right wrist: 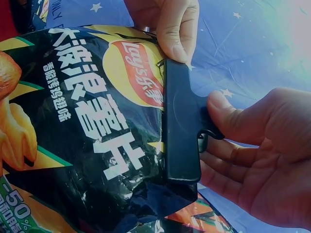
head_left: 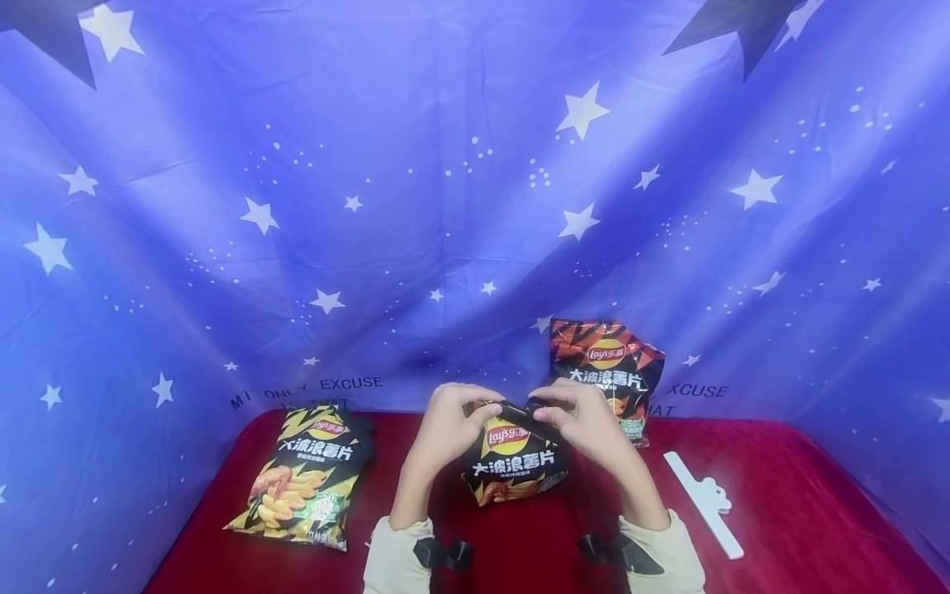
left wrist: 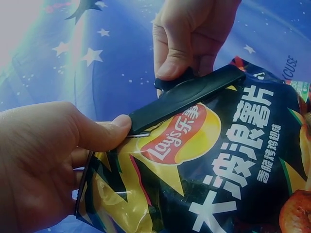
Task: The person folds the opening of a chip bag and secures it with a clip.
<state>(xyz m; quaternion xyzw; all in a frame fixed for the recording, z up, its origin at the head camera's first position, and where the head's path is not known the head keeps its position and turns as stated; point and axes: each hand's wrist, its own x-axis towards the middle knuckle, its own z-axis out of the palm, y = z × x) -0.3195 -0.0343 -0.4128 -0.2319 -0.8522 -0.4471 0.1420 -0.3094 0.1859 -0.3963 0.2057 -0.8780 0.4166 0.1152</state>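
Note:
In the head view, a black and yellow Lay's chip bag (head_left: 515, 466) is held up between both hands at the table's middle. My left hand (head_left: 450, 425) pinches the bag's top edge between thumb and fingers, beside one end of a black bag clip (left wrist: 194, 97). My right hand (head_left: 590, 419) grips the clip by its handle, with the thumb (right wrist: 221, 107) on one side and fingers on the other. Seen in the right wrist view, the clip's long bar lies across the bag's top edge; whether its far side is clamped cannot be made out.
Another black and yellow chip bag (head_left: 300, 478) lies at left on the red-covered table (head_left: 801, 487). Behind my right hand a red and black chip bag (head_left: 609, 355) leans against the starry blue cloth (head_left: 445, 206). To the right lies a white bag clip (head_left: 705, 505).

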